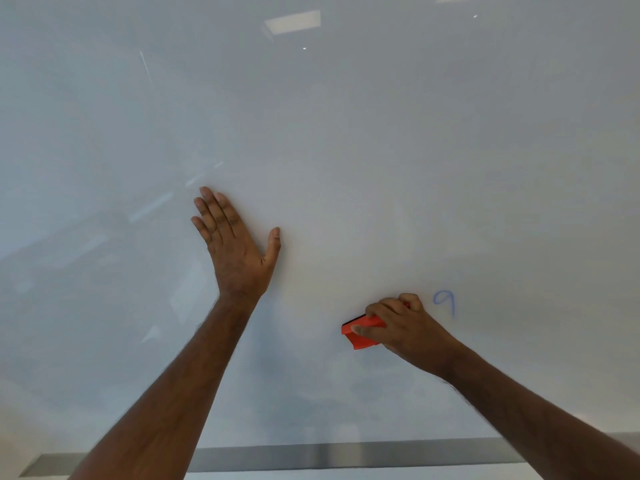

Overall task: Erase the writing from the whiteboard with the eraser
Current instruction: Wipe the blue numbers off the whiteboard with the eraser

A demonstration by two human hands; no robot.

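right hand (pixel 403 327) gripping eraser (pixel 360 336) by its long sides, pressed on whiteboard (pixel 346 116) | left hand (pixel 235 244) open, flat | blue mark (pixel 446 301) just right of knuckles | eraser likely light, stiff

whiteboard (pixel 346 133): was glossy white-grey — pale reflections of ceiling lights showed across it
writing (pixel 445 301): was a faint blue mark, shaped like a 9
eraser (pixel 360 336): was bright orange-red — with a black strip along its upper edge
tray (pixel 346 457): was dull silver-grey
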